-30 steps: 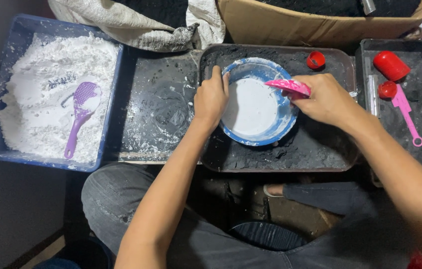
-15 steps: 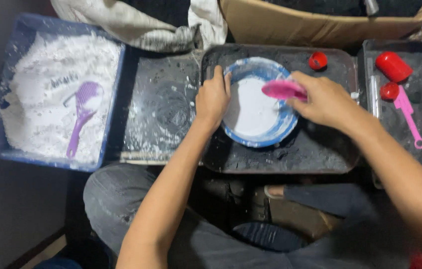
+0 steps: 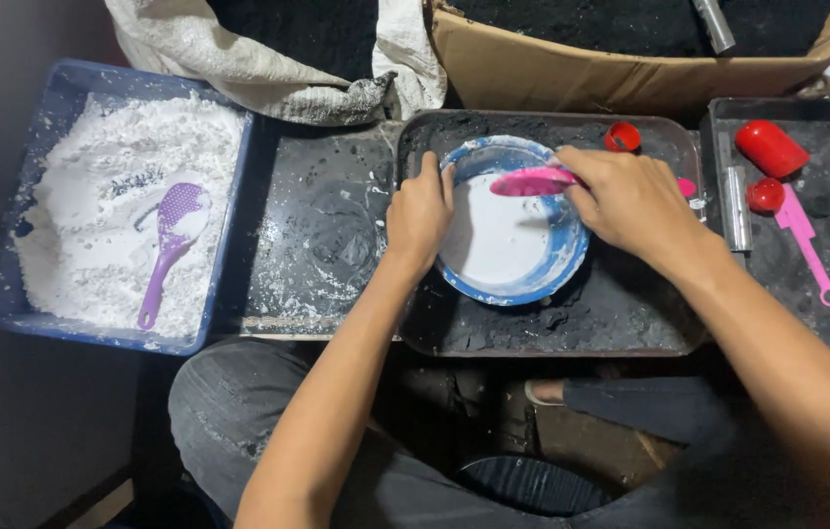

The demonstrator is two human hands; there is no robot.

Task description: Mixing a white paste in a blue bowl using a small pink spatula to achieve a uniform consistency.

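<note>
A blue bowl (image 3: 542, 276) holding smooth white paste sits in a dark metal tray (image 3: 630, 323) coated with black powder. My left hand (image 3: 420, 211) grips the bowl's left rim, thumb over the edge. My right hand (image 3: 625, 201) is shut on a pink spoon (image 3: 530, 182), whose blade lies over the bowl's upper part, just above the white paste.
A blue tub (image 3: 13, 294) of white powder with a purple scoop (image 3: 172, 235) stands at left. A dusty dark slab (image 3: 322, 235) lies between tub and tray. At right, another tray (image 3: 787, 264) carries red cups (image 3: 770, 147), a pink scoop (image 3: 806, 240) and black lumps. A cardboard box (image 3: 630, 69) and sack (image 3: 268, 59) stand behind.
My right hand has drawn the pink spoon leftward across the top of the bowl. My left hand keeps its hold on the rim.
</note>
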